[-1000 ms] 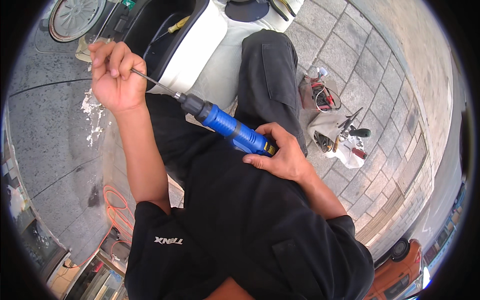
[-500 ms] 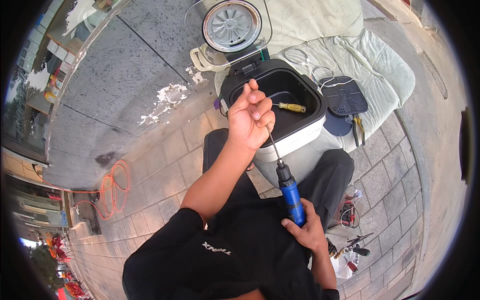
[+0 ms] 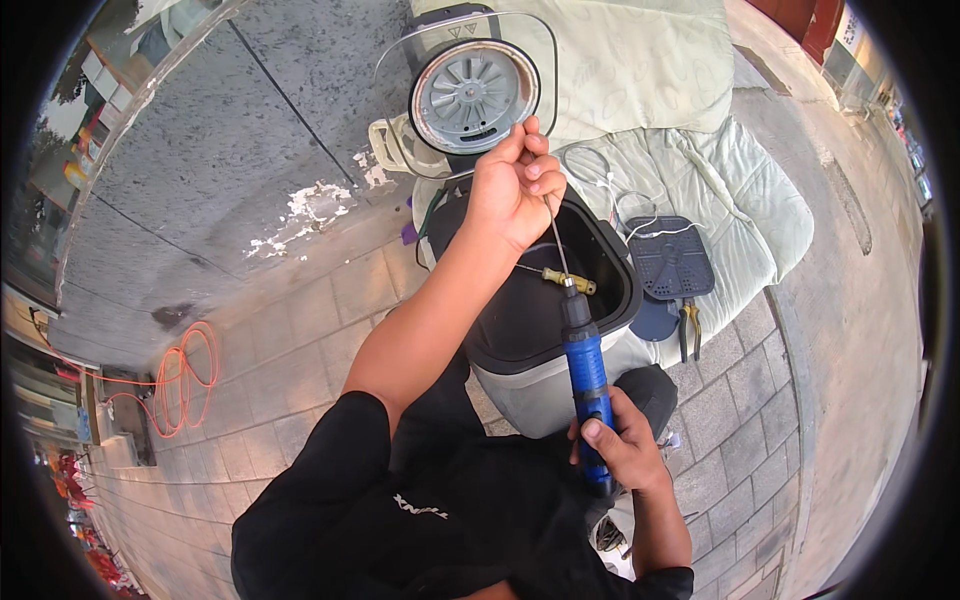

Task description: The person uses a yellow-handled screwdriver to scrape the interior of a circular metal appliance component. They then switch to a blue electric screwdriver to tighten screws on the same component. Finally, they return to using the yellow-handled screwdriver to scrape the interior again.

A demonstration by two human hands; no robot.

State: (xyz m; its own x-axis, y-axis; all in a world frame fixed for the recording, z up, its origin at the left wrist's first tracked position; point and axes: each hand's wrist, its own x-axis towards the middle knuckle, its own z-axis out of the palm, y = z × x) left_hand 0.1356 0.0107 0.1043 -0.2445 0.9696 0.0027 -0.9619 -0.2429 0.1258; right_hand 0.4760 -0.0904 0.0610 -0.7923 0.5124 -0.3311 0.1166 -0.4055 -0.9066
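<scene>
My right hand (image 3: pixel 625 440) grips a blue and black electric screwdriver (image 3: pixel 587 375) by its lower body. A long thin bit (image 3: pixel 558 235) runs from its nose up into my left hand (image 3: pixel 515 185), whose curled fingers close around the upper part; the bit's tip is hidden there. Both hands are above a pale, rounded-square appliance (image 3: pixel 530 385) with a black inner cavity (image 3: pixel 515 310). A yellow-handled screwdriver (image 3: pixel 572 281) lies across the cavity, partly behind the bit. The appliance's open lid carries a round metal plate (image 3: pixel 470 95), just beyond my left fingertips.
A pale quilt (image 3: pixel 760 190) spreads beyond the appliance. On it lie a black perforated tray (image 3: pixel 672 258), a white cord (image 3: pixel 655 233) and yellow-and-black pliers (image 3: pixel 688 325). An orange cable (image 3: pixel 185 380) is coiled on paving at left, near a grey wall (image 3: pixel 250 150).
I have leaned forward, and the view has shifted. Both hands and the electric screwdriver are farther from my body, with its nose now over the cavity. Both grips stay closed.
</scene>
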